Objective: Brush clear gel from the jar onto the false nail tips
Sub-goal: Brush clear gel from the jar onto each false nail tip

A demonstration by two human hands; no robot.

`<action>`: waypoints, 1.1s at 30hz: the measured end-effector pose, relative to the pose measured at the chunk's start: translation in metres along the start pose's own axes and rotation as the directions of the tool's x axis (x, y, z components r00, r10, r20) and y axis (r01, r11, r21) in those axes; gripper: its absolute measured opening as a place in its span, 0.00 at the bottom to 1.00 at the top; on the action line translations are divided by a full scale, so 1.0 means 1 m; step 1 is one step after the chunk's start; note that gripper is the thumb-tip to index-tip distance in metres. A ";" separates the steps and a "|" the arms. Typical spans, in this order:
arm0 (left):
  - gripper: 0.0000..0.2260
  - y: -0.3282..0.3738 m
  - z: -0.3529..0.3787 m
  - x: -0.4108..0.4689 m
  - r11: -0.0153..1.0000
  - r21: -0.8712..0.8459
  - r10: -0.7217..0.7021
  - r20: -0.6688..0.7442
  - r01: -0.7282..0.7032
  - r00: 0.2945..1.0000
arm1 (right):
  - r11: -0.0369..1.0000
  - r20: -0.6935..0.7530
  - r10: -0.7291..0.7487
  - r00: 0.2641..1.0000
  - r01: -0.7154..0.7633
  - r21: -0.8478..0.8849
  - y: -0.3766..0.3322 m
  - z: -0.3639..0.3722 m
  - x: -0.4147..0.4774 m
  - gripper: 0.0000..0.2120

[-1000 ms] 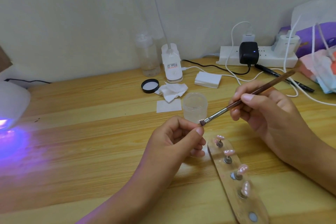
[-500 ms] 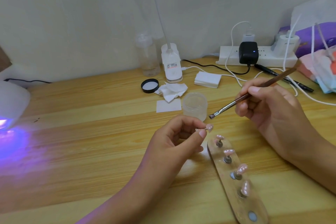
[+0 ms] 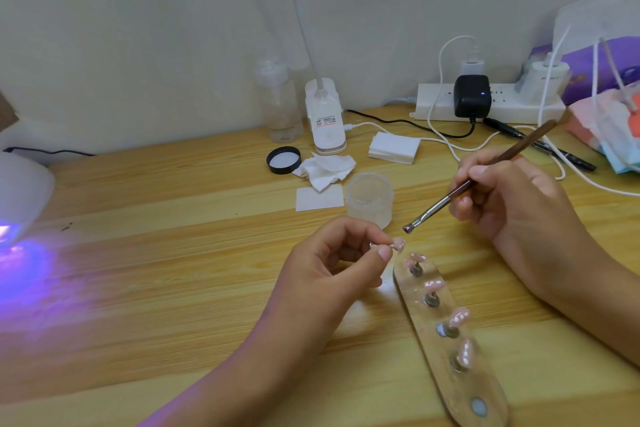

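Nearest the person, a long holder strip (image 3: 453, 392) lies on the worktop (image 3: 166, 253), its long axis running from the lower right away toward the middle. Four pink nail tips stand on its pegs (image 3: 459, 317). Just left of its far end the left hand (image 3: 332, 263) pinches a peg between thumb and curled fingers. The held nail tip (image 3: 400, 244) pokes out to the right, its length lying roughly level. A second ago the brush bristles were on this tip; now they hang just above and to its right with a clear gap, much as half a second ago. The brush (image 3: 433, 210) slants from its low left bristle end up to the right. The right hand (image 3: 512, 198) grips its brown handle pen-fashion. The open jar (image 3: 370, 199) stands upright just behind the gap between the hands, close to the left fingertips and the bristles. Bare wood stretches wide to the left, as far as the purple glow under the white lamp (image 3: 20, 198) at the frame edge. Behind the jar lie white wipes (image 3: 325, 168) and a black lid (image 3: 284, 159). Cables (image 3: 446, 135) and a power strip (image 3: 505, 107) crowd the wall beyond the right hand.
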State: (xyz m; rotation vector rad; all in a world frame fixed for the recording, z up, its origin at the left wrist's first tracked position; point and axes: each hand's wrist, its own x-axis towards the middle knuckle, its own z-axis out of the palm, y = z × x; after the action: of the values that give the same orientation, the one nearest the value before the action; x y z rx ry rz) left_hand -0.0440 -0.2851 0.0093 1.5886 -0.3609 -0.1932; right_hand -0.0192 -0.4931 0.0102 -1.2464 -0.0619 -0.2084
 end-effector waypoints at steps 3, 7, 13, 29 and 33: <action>0.09 0.001 0.000 0.000 1.000 -0.005 -0.001 -0.006 0.001 1.000 | 0.999 0.077 -0.001 0.997 -0.002 0.036 -0.001 0.000 -0.001 0.09; 0.09 0.003 0.001 0.000 1.000 -0.021 -0.015 -0.012 0.014 1.000 | 1.000 0.158 -0.010 0.987 0.012 -0.015 0.000 0.001 -0.003 0.11; 0.06 0.004 0.002 -0.001 0.999 -0.033 -0.022 -0.022 0.021 1.000 | 0.998 0.044 -0.040 0.998 0.042 -0.037 0.000 0.001 -0.001 0.12; 0.01 0.002 0.002 0.000 0.991 -0.130 -0.041 -0.035 0.036 0.999 | 0.984 0.112 -0.140 0.984 0.151 -0.094 0.001 0.000 -0.003 0.08; 0.04 0.000 0.001 0.001 0.988 -0.150 -0.052 -0.043 0.045 0.998 | 0.986 0.125 -0.158 0.979 0.164 -0.038 0.000 -0.005 -0.003 0.06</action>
State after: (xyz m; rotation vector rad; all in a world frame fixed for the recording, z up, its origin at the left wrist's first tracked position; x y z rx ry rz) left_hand -0.0437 -0.2868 0.0093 1.4523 -0.2651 -0.2150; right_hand -0.0223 -0.4976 0.0080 -1.3028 -0.2656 -0.2753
